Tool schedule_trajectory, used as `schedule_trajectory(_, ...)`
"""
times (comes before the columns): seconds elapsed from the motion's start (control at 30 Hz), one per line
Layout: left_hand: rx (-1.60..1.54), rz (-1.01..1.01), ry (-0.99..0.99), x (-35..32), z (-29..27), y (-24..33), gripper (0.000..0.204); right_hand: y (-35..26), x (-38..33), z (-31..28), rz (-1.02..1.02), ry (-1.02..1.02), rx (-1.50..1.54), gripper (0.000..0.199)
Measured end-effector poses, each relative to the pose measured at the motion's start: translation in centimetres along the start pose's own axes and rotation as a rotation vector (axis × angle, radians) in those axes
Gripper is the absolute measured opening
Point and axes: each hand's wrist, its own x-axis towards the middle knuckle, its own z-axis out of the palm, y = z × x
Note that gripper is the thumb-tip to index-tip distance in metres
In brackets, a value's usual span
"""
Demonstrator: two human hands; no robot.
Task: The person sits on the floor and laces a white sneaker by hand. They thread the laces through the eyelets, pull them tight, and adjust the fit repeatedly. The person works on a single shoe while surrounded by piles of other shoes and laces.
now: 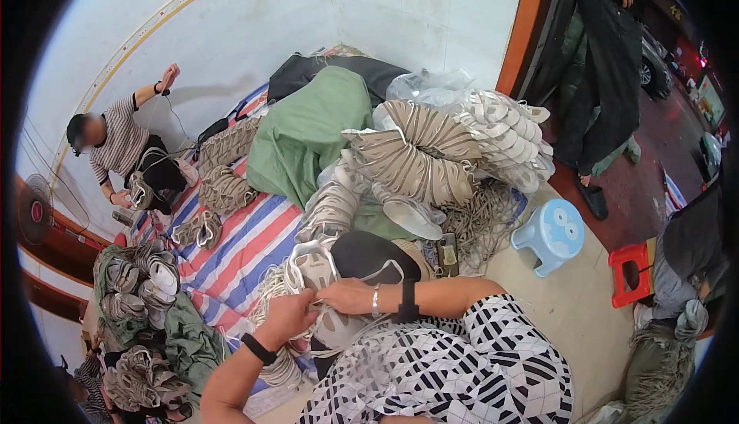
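Note:
A beige and white shoe upper (311,264) rests in front of me against my black-clad knee (373,257). My left hand (289,318) is closed at its near edge, with the thumb and fingers pressed together. Beside it my right hand (346,296) pinches the same edge, the two hands almost touching. A pale shoelace (396,264) loops up over the knee near my right hand. Just what lies between the fingertips is partly hidden. A bundle of pale laces (280,366) hangs below my left hand.
Stacked shoe uppers (419,143) and a green cloth (312,127) lie ahead on a striped sheet (231,258). A blue stool (551,235) and a red stool (630,274) stand to the right. A co-worker (123,143) sits far left; another person (600,62) stands by the doorway.

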Motion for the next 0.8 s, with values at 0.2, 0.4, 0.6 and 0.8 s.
schedule_trajectory(0.2, -0.15, 0.036, 0.218, -1.1, 2.6, -0.9, 0.02, -1.4, 1.5, -1.0, 0.116, -0.216, -0.092, 0.019)
schedule_trajectory(0.4, -0.078, 0.088, 0.364, -1.9, 4.9, -2.3, 0.023, -1.4, 5.3, -3.1, 0.154, -0.614, 0.189, 0.022)
schedule_trajectory(0.6, -0.174, 0.097, 0.428, -1.6, 5.2, -2.5, 0.026, -1.3, 7.3, -2.5, -0.241, -0.546, -0.294, 0.014)
schedule_trajectory(0.8, -0.227, 0.0, 0.514, -1.9, 6.7, -2.3, 0.021, 1.2, 10.6, -11.0, -0.28, -0.112, -0.587, 0.015)
